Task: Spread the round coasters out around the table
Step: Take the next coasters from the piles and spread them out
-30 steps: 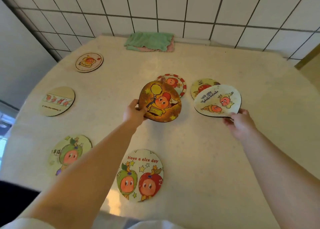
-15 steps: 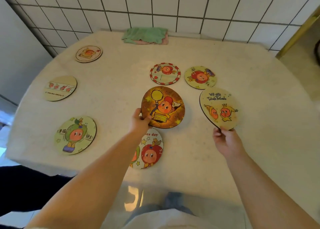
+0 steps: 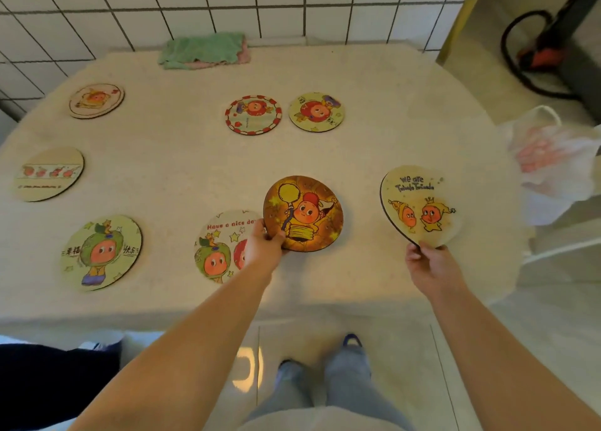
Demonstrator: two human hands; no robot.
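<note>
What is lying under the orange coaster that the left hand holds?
The orange coaster, held by the left hand, overlaps the right edge of the "Have a nice day" coaster. The last letter and part of the red character are covered. Elsewhere beneath is bare table.

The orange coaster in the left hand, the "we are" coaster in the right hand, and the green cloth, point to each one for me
orange coaster [image 3: 304, 214]: head view, on the printed character's face.
"we are" coaster [image 3: 421, 204]: head view, middle of its face.
green cloth [image 3: 203, 50]: head view, centre of the folded top.

Both bare arms are reaching forward — the left hand [image 3: 265, 246] and right hand [image 3: 431, 264] are each pinching something by fingertips.
</note>
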